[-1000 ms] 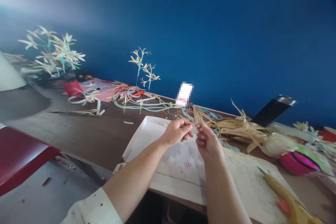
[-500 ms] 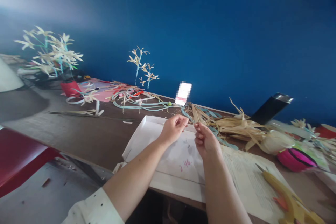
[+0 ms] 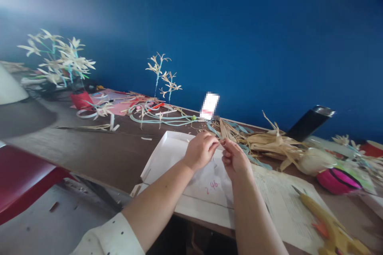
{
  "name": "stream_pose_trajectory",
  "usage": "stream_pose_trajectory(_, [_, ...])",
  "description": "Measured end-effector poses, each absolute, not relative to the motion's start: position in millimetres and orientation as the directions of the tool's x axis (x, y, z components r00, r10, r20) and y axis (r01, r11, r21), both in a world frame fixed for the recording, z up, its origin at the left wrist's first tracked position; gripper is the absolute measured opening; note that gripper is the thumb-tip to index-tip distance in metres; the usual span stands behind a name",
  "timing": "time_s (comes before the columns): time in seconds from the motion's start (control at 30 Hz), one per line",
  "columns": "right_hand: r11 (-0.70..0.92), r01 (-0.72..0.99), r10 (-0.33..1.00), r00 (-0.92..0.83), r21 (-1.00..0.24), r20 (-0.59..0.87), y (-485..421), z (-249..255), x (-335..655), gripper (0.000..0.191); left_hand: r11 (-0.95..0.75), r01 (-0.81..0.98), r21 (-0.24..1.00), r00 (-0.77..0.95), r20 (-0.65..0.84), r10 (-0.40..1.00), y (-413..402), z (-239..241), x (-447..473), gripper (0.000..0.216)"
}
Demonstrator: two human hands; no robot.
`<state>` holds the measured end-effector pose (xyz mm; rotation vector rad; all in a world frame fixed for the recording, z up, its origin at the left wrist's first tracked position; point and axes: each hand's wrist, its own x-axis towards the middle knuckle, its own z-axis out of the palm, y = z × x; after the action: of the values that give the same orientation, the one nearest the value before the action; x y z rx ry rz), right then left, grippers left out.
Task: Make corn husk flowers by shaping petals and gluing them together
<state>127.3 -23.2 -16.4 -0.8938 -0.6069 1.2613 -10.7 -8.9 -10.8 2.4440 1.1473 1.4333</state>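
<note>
Above a shallow white cardboard tray (image 3: 191, 203), my left hand (image 3: 201, 150) and my right hand (image 3: 236, 159) meet at the fingertips. Both hands are closed in a pinch. Whatever lies between the fingers is too small to make out. Pink handwritten figures mark the tray's paper-white bottom. Just beyond my right hand lies a heap of dried tan husk strips (image 3: 266, 145), mixed with pale blue ribbon. A printed sheet (image 3: 287, 203) is spread to the right of the tray, partly under my right forearm.
A yellow glue gun (image 3: 326, 223) rests at the lower right, near a pink pouch (image 3: 338, 181). Behind them leans a black flask (image 3: 309, 123). Husk flowers (image 3: 67, 63) stand in a red pot (image 3: 81, 100) at left; two flower stems (image 3: 157, 69) rise against the blue wall.
My left hand has moved right, and its fingertips now touch or nearly touch those of my right hand. My right hand has hardly moved.
</note>
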Motion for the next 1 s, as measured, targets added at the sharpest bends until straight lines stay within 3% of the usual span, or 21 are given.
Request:
stream_pose_trajectory(0.17, [0.072,-0.546,0.973,0.221,-0.835,-0.06,-23.8,-14.7,126.7,0.024,-0.623,0.459,0.633,0.207,0.606,0.768,-9.6,-8.0,-9.0,0.019])
stream_pose_trajectory(0.3, [0.085,-0.559,0.981,0.19,-0.825,-0.028,-25.7,-11.1,124.9,0.023,-0.431,0.309,0.848,0.185,0.391,0.902,-7.8,-7.4,-9.0,0.022])
stream_pose_trajectory(0.4, [0.089,-0.573,0.985,0.174,-0.815,-0.015,-25.2,-11.9,124.9,0.022,-0.279,0.183,0.943,0.21,0.24,0.948,-5.9,-8.0,-9.1,0.025])
stream_pose_trajectory(0.8, [0.016,-0.654,0.999,0.038,-0.757,-0.012,-23.5,-15.4,130.4,0.018,0.053,-0.125,0.991,0.332,-0.008,0.943,-4.5,-8.3,-6.4,0.027])
stream_pose_trajectory(1.0, [-0.017,-0.648,0.994,0.071,-0.761,-0.083,-24.7,-11.2,130.2,0.022,0.025,-0.135,0.991,0.316,0.02,0.949,-3.1,-7.2,-11.1,0.03])
